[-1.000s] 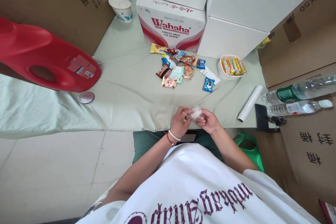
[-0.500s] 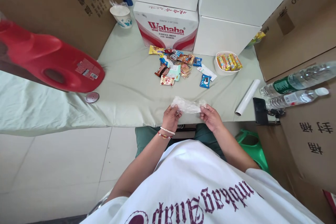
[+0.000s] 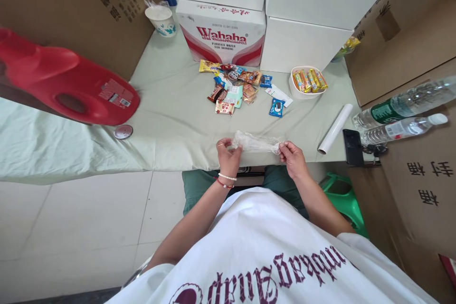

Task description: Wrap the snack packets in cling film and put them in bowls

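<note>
A crumpled clear plastic bag (image 3: 257, 142) is stretched between my two hands just above the near edge of the table (image 3: 171, 118). My left hand (image 3: 228, 156) pinches its left end, fingers closed, with bead bracelets at the wrist. My right hand (image 3: 292, 157) pinches the right end, fingers closed too. Beyond the bag lies a heap of small wrapped snacks (image 3: 233, 88), and a white bowl (image 3: 307, 81) holds several yellow wrapped bars. A blue snack packet (image 3: 276, 108) lies apart from the heap.
A red jug (image 3: 71, 88) lies on its side at the left, its round cap (image 3: 123, 131) beside it. A Wahaha carton (image 3: 223, 38), white boxes and a paper cup (image 3: 161, 20) stand at the back. A white roll (image 3: 335, 128), a phone (image 3: 352, 147) and water bottles (image 3: 402, 116) sit at the right.
The bag was a small wad held between both hands; my hands have moved apart and pulled it out into a long strip.
</note>
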The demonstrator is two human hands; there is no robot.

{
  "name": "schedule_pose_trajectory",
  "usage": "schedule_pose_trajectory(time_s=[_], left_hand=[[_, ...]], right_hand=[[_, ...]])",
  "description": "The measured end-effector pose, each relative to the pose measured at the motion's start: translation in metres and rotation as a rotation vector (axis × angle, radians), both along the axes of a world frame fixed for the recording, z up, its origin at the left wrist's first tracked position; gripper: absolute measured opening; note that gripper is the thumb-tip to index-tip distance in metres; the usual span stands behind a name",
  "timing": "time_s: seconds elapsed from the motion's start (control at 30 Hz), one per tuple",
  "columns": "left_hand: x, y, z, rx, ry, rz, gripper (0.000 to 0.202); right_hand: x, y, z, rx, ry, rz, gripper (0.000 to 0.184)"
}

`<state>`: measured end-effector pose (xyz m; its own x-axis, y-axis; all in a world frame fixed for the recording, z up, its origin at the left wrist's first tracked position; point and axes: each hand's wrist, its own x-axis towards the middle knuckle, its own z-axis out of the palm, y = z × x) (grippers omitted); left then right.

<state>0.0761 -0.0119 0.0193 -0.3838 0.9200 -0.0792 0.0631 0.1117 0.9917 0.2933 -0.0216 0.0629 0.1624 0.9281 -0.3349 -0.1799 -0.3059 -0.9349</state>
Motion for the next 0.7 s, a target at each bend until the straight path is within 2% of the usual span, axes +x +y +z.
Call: schedule_pose_trajectory(time_s=[0.1, 0.17, 0.27, 0.37, 0.43, 0.5, 0.6, 0.7], left_hand=[[0.005, -0.011, 0.014, 0.287, 0.348, -0.131, 0.043], [0.013, -0.014, 0.022, 0.397, 0.492, -0.258, 0.038], [0.026, -0.009, 0.029, 0.4, 0.651, -0.379, 0.03], [0.034, 0.003, 0.025, 0.347, 0.71, -0.482, 0.012], [0.034, 0.009, 0.019, 0.287, 0.641, -0.517, 0.008], [0.032, 0.014, 0.012, 0.201, 0.466, -0.49, 0.009], [0.026, 0.017, 0.005, 0.042, 0.109, -0.369, 0.014], [0.018, 0.018, 0.005, -0.058, -0.169, -0.241, 0.025]], right_hand=[[-0.002, 0.003, 0.007, 0.027, -0.036, 0.047, 0.042], [-0.004, 0.004, 0.011, 0.025, -0.028, 0.08, 0.044], [-0.008, 0.005, 0.014, -0.005, 0.015, 0.101, 0.049], [-0.006, 0.005, 0.014, -0.038, 0.083, 0.077, 0.05], [-0.002, 0.004, 0.014, -0.046, 0.117, 0.056, 0.049], [0.003, 0.004, 0.014, -0.042, 0.133, 0.056, 0.047], [0.012, 0.002, 0.014, -0.034, 0.144, 0.077, 0.042], [0.02, 0.0, 0.011, -0.017, 0.148, 0.082, 0.04]])
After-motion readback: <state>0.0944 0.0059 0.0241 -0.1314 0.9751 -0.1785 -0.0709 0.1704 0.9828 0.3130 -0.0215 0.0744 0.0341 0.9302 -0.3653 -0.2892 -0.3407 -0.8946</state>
